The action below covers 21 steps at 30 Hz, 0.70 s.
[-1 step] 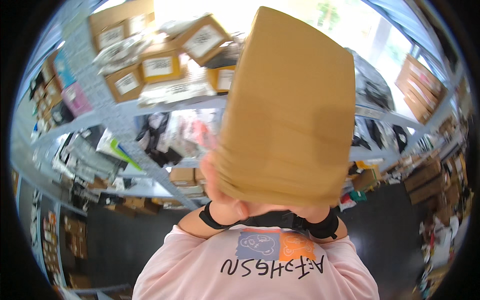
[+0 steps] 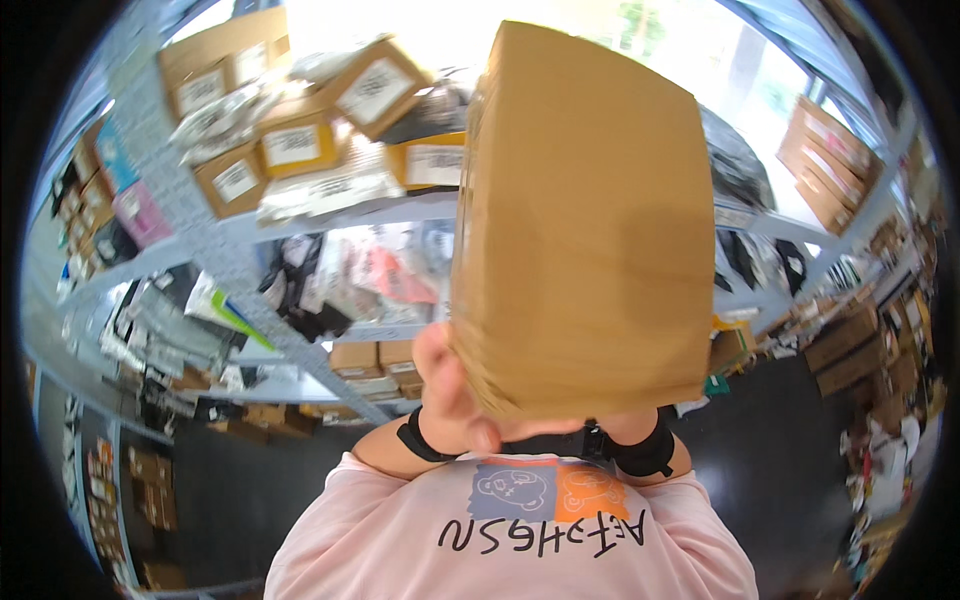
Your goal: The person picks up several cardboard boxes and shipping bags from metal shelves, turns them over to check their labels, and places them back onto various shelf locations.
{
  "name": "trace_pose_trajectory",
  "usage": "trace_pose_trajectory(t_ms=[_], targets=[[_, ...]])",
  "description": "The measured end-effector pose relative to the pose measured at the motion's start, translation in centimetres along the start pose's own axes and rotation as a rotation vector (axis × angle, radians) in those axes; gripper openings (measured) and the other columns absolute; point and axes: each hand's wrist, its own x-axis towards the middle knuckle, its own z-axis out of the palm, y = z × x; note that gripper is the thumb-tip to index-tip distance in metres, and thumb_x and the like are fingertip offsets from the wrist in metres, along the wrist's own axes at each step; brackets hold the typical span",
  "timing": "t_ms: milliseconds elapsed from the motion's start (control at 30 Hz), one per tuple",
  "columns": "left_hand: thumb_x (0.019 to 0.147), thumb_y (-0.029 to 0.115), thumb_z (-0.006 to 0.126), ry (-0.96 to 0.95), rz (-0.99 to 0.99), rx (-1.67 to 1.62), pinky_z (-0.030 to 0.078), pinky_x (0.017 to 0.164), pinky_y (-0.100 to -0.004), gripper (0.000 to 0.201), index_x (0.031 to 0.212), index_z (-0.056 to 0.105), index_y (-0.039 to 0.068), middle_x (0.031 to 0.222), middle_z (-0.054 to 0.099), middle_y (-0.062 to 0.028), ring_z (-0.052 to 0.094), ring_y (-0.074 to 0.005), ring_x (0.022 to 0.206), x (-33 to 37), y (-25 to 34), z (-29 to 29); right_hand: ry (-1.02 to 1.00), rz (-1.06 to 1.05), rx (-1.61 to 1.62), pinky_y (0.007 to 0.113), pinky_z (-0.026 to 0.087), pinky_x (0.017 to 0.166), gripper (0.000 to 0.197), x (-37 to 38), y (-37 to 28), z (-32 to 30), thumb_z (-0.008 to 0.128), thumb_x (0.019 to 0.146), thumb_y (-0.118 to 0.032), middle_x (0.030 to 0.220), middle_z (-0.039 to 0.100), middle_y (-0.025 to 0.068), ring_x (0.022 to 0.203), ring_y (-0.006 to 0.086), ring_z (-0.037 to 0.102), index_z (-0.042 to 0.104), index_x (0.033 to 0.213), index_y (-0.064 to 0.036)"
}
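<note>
— Hands, count two: how are they placed?

— Left hand point(image 2: 450, 395) is cupped under the lower left corner of one large plain brown cardboard box point(image 2: 585, 225), fingers curled against its underside. Right hand point(image 2: 640, 420) is almost wholly hidden beneath the lower right corner; it seems to bear the box, but how far its fingers close cannot be told. Two black wrist straps point(image 2: 420, 440), one per wrist.

— Position of the box?

— Raised in front of the person's chest, above the pink shirt point(image 2: 400, 540), and filling the centre of the view. It stands in front of the grey metal shelving point(image 2: 230, 265).

— Other stock, counted?

— Upper shelf: about five smaller labelled cartons point(image 2: 290, 145) lying at odd angles, with loose pale bags among them. Middle shelf: bagged garments point(image 2: 390, 275) in a heap, too blurred to count. Lower shelf: at least two small cartons point(image 2: 375, 357) side by side. Far right: a stack of flat brown boxes point(image 2: 835, 165), roughly three. Dark floor point(image 2: 780, 480) below, with more cartons on its right edge.
</note>
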Motion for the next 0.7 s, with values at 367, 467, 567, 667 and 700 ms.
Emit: trace_pose_trajectory(t_ms=[367,467,567,667,700], targets=[[0.069,0.025,0.078,-0.505,-0.227,-0.29,0.039,0.097,-0.0469,0.084,0.139,0.041,-0.004,0.134,0.042,-0.0234,0.045,-0.0361,0.119,-4.1,11.2,22.7,0.349,0.466,-0.279,0.044,0.033,0.111,0.079,-17.4,6.1,-23.3,0.065,0.089,-0.047,0.148,0.04,0.0118,0.135,0.0279,0.042,0.034,0.147,-0.0043],[0.066,0.025,0.081,-0.506,-0.294,-0.452,0.037,0.1,-0.0505,0.092,0.144,0.037,0.004,0.141,0.038,-0.0267,0.044,-0.0411,0.124,-7.7,15.8,30.8,0.449,0.588,-0.3,0.044,0.033,0.111,0.074,-21.9,7.6,-29.8,0.062,0.091,-0.048,0.148,0.042,0.0103,0.134,0.0271,0.043,0.037,0.146,-0.0048],[0.065,0.021,0.083,-0.33,-0.249,-0.49,0.036,0.104,-0.0534,0.096,0.146,0.033,0.008,0.147,0.032,-0.0298,0.04,-0.0474,0.129,-9.9,19.6,37.1,0.504,0.686,-0.31,0.043,0.033,0.111,0.07,-25.6,9.5,-35.0,0.059,0.093,-0.049,0.147,0.044,0.0087,0.134,0.0262,0.043,0.04,0.144,-0.0054],[0.064,0.018,0.084,-0.41,-0.304,-0.486,0.036,0.104,-0.0551,0.098,0.145,0.032,0.008,0.147,0.031,-0.0298,0.039,-0.0483,0.129,-11.3,21.5,42.1,0.583,0.774,-0.119,0.043,0.033,0.111,0.066,-28.3,12.2,-38.5,0.056,0.096,-0.05,0.146,0.046,0.0072,0.134,0.0253,0.044,0.042,0.143,-0.006],[0.064,0.017,0.085,-0.466,-0.338,-0.481,0.035,0.105,-0.0564,0.097,0.145,0.032,0.007,0.147,0.031,-0.0294,0.038,-0.0489,0.129,-11.5,21.8,43.5,0.682,0.754,0.163,0.043,0.032,0.112,0.067,-28.6,13.3,-39.3,0.051,0.097,-0.053,0.148,0.044,0.0066,0.135,0.0248,0.042,0.04,0.145,-0.0065]])
